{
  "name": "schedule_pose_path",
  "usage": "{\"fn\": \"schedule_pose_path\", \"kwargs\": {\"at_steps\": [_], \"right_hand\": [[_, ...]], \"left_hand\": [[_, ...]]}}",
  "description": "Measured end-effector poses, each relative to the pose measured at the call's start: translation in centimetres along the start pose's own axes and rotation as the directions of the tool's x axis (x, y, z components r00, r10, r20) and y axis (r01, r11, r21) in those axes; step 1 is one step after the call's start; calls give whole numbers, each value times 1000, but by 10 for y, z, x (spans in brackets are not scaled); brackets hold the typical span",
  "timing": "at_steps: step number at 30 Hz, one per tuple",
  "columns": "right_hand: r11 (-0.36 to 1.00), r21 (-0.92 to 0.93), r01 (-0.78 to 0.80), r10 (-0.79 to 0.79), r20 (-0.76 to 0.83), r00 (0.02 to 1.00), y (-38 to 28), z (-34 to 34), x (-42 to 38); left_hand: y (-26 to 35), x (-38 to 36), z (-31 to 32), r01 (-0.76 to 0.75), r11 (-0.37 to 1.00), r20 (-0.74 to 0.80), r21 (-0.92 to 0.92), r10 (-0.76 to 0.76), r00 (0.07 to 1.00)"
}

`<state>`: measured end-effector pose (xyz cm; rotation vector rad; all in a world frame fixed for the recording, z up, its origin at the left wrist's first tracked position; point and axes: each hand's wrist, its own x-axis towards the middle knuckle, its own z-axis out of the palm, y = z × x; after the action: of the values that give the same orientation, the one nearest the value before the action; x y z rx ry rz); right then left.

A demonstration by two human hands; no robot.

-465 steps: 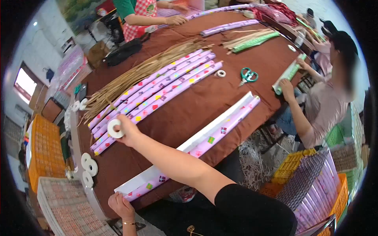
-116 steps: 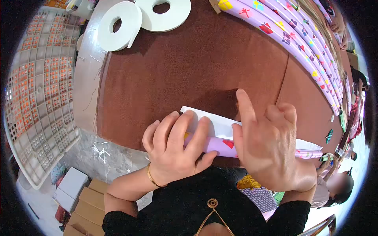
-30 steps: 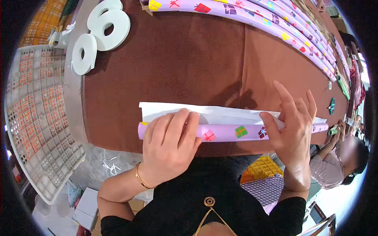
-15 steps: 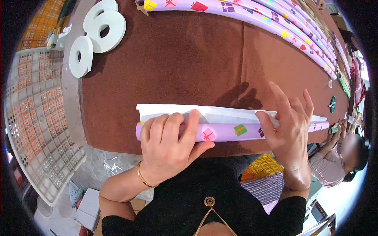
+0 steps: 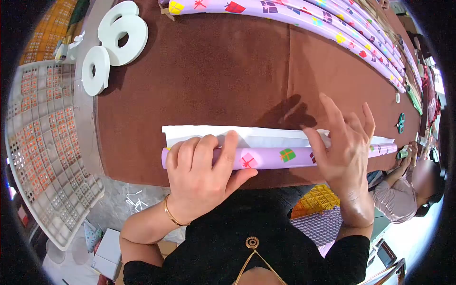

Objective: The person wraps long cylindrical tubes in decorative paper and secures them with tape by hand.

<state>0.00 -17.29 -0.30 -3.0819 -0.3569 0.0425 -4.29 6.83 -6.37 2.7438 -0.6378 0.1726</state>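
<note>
A lilac roll of wrapping paper (image 5: 266, 158) printed with gift boxes lies along the table's near edge. Its loose end, a white paper flap (image 5: 275, 135), shows along the far side. My left hand (image 5: 202, 164) grips the roll's left part, fingers curved over the top and thumb along the near side. Over the right part, my right hand (image 5: 344, 142) has its fingers raised and spread, holding nothing. The thumb tip is right at the white flap.
Several finished lilac rolls (image 5: 304, 19) lie at the back of the brown table (image 5: 199, 76). White tape rolls (image 5: 135, 40) sit at the left corner beside a plastic crate (image 5: 45, 142). Green-handled scissors (image 5: 401, 123) lie at the right, near another person (image 5: 399, 199).
My right hand has moved slightly left, its fingers still spread. The left hand stays on the roll. The whole view has shifted a little.
</note>
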Motion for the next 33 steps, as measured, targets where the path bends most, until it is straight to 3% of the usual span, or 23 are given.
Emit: {"fn": "schedule_pose_path", "kwargs": {"at_steps": [8,33], "right_hand": [[999,-18,49,-50,-17,999,1,4,-2],[996,-81,-23,27,51,998,-4,8,0]], "left_hand": [[0,-2,2,-11,1000,-8,26,11,1000],[0,0,0,-21,999,-19,44,22,1000]]}}
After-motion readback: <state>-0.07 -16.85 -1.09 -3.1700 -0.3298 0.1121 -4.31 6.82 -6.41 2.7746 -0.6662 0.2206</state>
